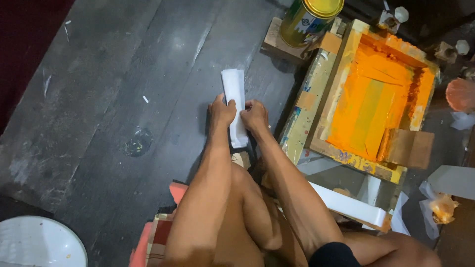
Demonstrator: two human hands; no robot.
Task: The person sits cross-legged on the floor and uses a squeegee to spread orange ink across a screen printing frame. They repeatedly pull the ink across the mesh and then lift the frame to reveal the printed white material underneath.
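Observation:
Both my hands hold a long white strip [234,94] that lies on the dark wooden floor in front of me. My left hand [221,111] grips its left edge near the middle. Pinching the right edge is my right hand [254,116]. The strip's far end pokes out beyond my fingers, and its near end shows below them. To the right lies a wooden screen-printing frame [336,153] coated in orange ink [376,99], with a wooden squeegee [408,147] resting on its near right corner.
A yellow-lidded paint can [309,20] stands on a wooden block [277,42] beyond the frame. A white round plate [39,243] sits at the bottom left. A white bar [349,203] lies by my right leg. Crumpled paper scraps [440,205] are at the right.

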